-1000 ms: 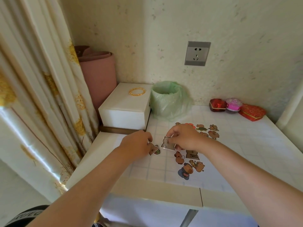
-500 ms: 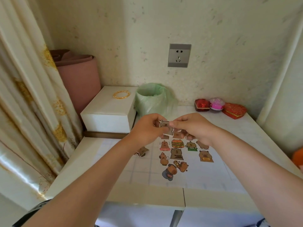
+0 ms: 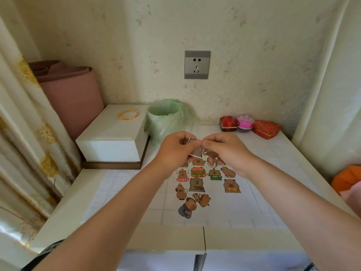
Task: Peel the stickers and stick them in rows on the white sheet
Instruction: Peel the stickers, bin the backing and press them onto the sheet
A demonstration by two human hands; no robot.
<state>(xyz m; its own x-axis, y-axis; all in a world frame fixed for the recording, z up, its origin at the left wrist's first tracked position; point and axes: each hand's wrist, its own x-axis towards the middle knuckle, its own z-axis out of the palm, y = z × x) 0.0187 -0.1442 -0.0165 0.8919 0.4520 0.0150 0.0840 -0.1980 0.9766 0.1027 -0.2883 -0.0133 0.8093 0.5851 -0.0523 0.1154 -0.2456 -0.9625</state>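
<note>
Hands meet above the white sheet's (image 3: 224, 208) far rows: left hand (image 3: 175, 151) and right hand (image 3: 224, 151) both pinch one sticker (image 3: 197, 151); hasty peeling could tear it or fold its glue together.

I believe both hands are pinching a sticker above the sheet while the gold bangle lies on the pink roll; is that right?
Not quite: the head view shows the gold bangle lying on the white box; the rest holds.
</note>
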